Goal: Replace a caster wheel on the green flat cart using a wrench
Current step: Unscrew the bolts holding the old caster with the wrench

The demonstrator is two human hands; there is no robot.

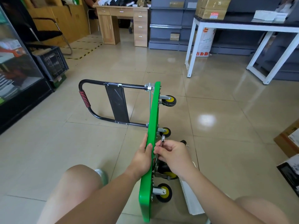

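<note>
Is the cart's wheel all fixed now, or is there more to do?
Not yet. Done: the green cart stands tipped on its edge, wheels facing sideways. In hand: the left hand grips the deck edge while the right hand holds the wrench at the underside. Left: four casters all look mounted, so the swap itself seems yet to come.

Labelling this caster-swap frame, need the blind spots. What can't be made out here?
Head view:
- Fastener under the silver metal wrench: hidden by the right hand and the upended green flat cart.
- Black-and-yellow caster wheel by the wrist: half covered by the right forearm.
- Black object beyond the right hand: mostly hidden by it, unidentifiable.
- Wrench jaw size: too small.
</note>
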